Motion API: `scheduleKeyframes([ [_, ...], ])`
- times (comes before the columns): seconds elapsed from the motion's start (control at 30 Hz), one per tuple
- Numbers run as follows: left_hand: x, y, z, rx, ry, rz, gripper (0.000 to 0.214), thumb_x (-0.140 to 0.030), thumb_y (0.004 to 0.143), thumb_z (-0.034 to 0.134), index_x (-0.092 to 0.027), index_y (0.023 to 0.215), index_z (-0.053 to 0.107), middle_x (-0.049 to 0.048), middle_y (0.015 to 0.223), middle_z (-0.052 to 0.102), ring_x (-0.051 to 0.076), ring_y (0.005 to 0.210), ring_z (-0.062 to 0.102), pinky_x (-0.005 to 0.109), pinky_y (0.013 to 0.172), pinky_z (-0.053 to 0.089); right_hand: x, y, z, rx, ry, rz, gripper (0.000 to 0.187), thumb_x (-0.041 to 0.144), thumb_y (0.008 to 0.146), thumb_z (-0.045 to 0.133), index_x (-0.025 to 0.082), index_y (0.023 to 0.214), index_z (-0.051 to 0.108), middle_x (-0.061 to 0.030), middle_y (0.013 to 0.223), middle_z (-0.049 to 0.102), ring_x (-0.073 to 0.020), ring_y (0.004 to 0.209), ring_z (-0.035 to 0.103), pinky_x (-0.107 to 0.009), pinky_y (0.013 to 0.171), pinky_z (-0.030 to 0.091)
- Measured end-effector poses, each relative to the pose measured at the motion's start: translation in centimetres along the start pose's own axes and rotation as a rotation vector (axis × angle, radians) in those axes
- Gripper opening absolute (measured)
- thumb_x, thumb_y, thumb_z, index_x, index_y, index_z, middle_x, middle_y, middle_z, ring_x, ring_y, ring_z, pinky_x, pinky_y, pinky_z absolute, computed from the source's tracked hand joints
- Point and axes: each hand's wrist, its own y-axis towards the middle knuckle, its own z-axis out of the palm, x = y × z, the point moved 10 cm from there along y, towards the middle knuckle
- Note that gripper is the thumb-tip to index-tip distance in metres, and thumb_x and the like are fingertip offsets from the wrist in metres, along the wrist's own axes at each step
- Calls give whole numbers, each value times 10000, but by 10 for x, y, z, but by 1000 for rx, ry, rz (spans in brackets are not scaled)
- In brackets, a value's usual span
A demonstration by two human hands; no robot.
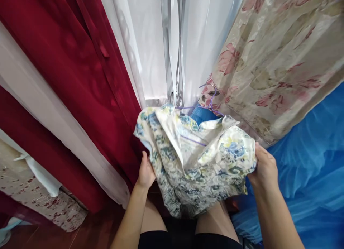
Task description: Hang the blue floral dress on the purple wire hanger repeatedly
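A floral blouse [199, 170] in white, blue, yellow and green hangs in front of my knees, spread out between my two hands. A thin purple hanger [212, 104] runs inside its neckline, the hook pointing up and away from me. My left hand [146, 172] grips the blouse at its left side, the thumb up and the other fingers partly behind the cloth. At the opposite side, my right hand [264, 166] is closed on the sleeve edge. The fingertips of that hand are hidden by the fabric.
Red curtains [67, 62] and a white curtain [145, 44] hang ahead and to the left. On the right are a floral curtain [268, 62] and bulky blue tulle [309, 163]. Silvery ribbons [177, 44] dangle in the middle. Reddish-brown flooring [91, 231] shows at lower left.
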Motion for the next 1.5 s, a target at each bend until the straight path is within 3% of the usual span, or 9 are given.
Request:
scheduleKeyframes([
  [0.2, 80, -37, -19, -221, -369, -287, 594, -599, 795, 719, -237, 1263, 659, 103, 1353, 665, 297, 1359, 546, 439, 1172, 404, 18, 3, 71, 235, -89, -58, 228, 436, 756, 797, 233, 773, 695, -17, 633, 661, -222, 551, 592, -360, 555, 505],
  [0.4, 102, -78, -14, -235, -276, -371, 523, -461, 713, 819, -220, 1162, 703, 94, 1233, 726, 320, 1303, 593, 459, 1159, 419, -10, -4, 56, 354, -195, 103, 253, 470, 802, 759, 220, 799, 719, -69, 732, 716, -280, 699, 675, -355, 581, 488],
  [0.63, 99, -96, 1, -156, -232, -404, 386, -460, 780, 788, -217, 1077, 751, 99, 1172, 753, 320, 1252, 634, 451, 1119, 470, -4, -67, -18, -325, -162, -503, 101, 306, 888, 658, 278, 985, 664, 6, 954, 641, -183, 821, 601, -319, 746, 480],
  [0.8, 104, -112, 6, -228, -246, -468, 455, -472, 774, 799, -224, 1146, 715, 106, 1247, 724, 319, 1297, 603, 447, 1131, 458, -121, -145, 95, 867, -562, 74, 212, 443, 950, 598, 256, 858, 639, -14, 773, 640, -230, 732, 595, -352, 688, 472],
  [0.87, 103, -118, 12, -219, -278, -486, 481, -487, 784, 793, -219, 1173, 701, 108, 1260, 718, 319, 1295, 604, 449, 1126, 461, -150, -177, 110, 1089, -645, 174, 236, 471, 946, 601, 238, 923, 632, -18, 809, 662, -231, 752, 605, -343, 698, 468],
  [1.1, 95, -128, 3, -311, -275, -456, 532, -495, 775, 797, -177, 1182, 671, 138, 1203, 722, 334, 1209, 649, 440, 1033, 515, -162, -175, 112, 988, -643, 161, 391, 451, 1012, 486, 192, 727, 555, 1, 668, 566, -161, 645, 524, -280, 637, 378],
  [1.27, 54, -148, -26, -757, 105, 77, 460, -335, 822, 764, -219, 1209, 544, 109, 1249, 595, 264, 1196, 588, 411, 1041, 462, -154, -174, 96, 945, -495, 372, 443, 519, 979, 540, 166, 740, 660, 37, 497, 496, -117, 487, 419, -265, 546, 305],
  [1.4, 54, -131, 53, -243, 236, 124, 194, -235, 900, 635, -199, 1084, 589, 86, 1043, 627, 229, 1011, 626, 348, 901, 505, -153, -186, 94, 981, -440, 455, 428, 526, 937, 591, 161, 739, 691, 44, 423, 500, -99, 405, 379, -255, 499, 283],
  [1.5, 53, -124, 85, -80, 216, 96, 99, -196, 947, 530, -199, 850, 547, 26, 795, 575, 171, 761, 592, 275, 716, 476, -151, -185, 96, 982, -411, 506, 436, 556, 892, 626, 157, 732, 699, 47, 390, 492, -89, 365, 349, -247, 463, 255],
])
